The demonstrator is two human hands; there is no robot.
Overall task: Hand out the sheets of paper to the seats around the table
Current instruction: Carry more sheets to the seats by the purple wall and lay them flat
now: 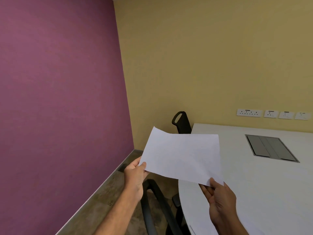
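A white sheet of paper (182, 156) is held in the air over the left edge of the white table (264, 187). My left hand (134, 177) pinches its near left corner. My right hand (220, 199) pinches its near right corner, above the tabletop. Whether it is one sheet or a thin stack, I cannot tell. The edge of another sheet (193, 229) seems to lie on the table at the bottom, near my right forearm.
A black chair (181, 122) stands at the table's far left corner, and another black chair (157, 209) sits below my hands. A grey cable hatch (271, 147) is set in the tabletop. Wall sockets (271, 114) line the yellow wall. A purple wall runs along the left.
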